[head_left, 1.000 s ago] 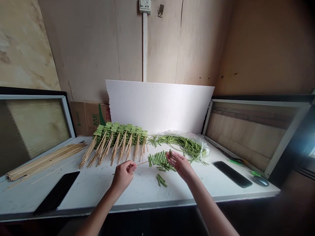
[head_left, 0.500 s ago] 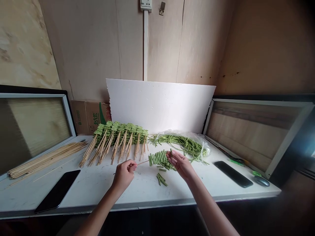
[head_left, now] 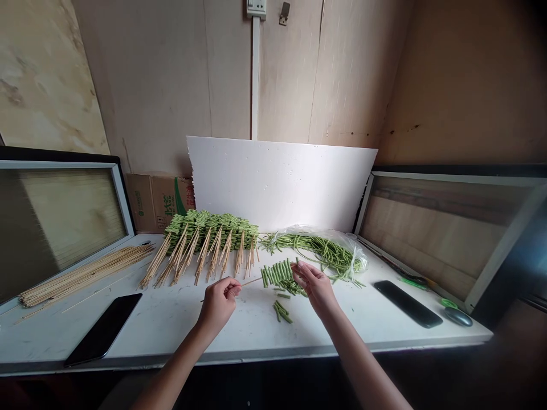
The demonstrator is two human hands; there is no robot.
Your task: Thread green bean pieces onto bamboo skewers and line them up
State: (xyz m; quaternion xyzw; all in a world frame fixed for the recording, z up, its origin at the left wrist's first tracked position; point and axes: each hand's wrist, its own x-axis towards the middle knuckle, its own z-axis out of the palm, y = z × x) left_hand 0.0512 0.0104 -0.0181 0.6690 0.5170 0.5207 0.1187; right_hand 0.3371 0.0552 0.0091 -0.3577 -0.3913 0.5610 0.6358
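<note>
My left hand (head_left: 220,302) is closed on the blunt end of a bamboo skewer (head_left: 250,282) that carries a row of cut green bean pieces (head_left: 277,275). At the far end of that row my right hand (head_left: 314,286) pinches one bean piece against the skewer tip. Loose cut bean pieces (head_left: 281,310) lie on the white table (head_left: 171,324) just below the hands. Behind them rests a stack of finished bean skewers (head_left: 209,239).
Whole long beans in a plastic bag (head_left: 325,250) lie at the back right. Bare skewers (head_left: 81,276) are piled at the left. A black phone (head_left: 102,330) lies front left, another phone (head_left: 408,303) and a mouse (head_left: 457,317) at the right. A white foam board (head_left: 277,182) leans against the wall.
Both hands stay on the skewer in much the same place; the view has shifted slightly. The right fingers have closed in a little at the skewer tip.
</note>
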